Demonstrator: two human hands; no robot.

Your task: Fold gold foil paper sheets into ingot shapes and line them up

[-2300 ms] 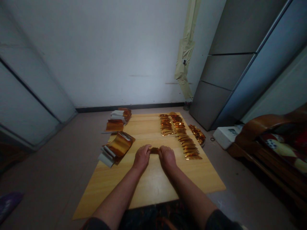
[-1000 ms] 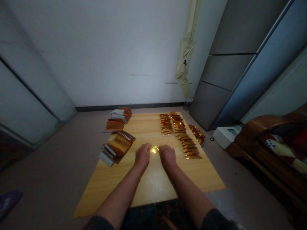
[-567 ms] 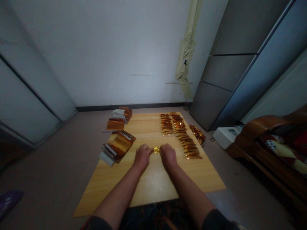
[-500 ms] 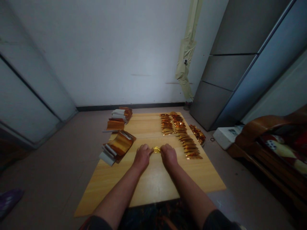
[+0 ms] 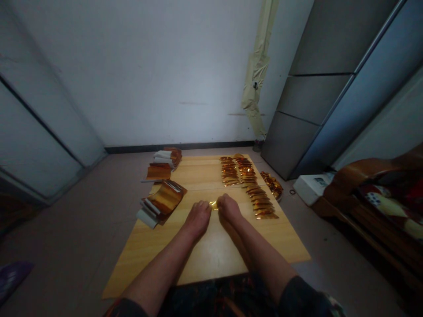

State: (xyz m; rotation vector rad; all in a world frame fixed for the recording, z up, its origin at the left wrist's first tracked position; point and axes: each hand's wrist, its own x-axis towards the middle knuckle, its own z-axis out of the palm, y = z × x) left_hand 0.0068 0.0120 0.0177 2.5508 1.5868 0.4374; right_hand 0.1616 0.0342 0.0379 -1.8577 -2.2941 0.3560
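A small gold foil strip (image 5: 214, 205) sits near the middle of the wooden board (image 5: 211, 259), its long axis running roughly left to right. The left hand (image 5: 197, 220) and right hand (image 5: 229, 209) are curled close together, pinching its ends between their fingertips. Rows of folded foil pieces (image 5: 253, 189) lie just right of the right hand, with stacked foil sheets (image 5: 161, 201) to the left.
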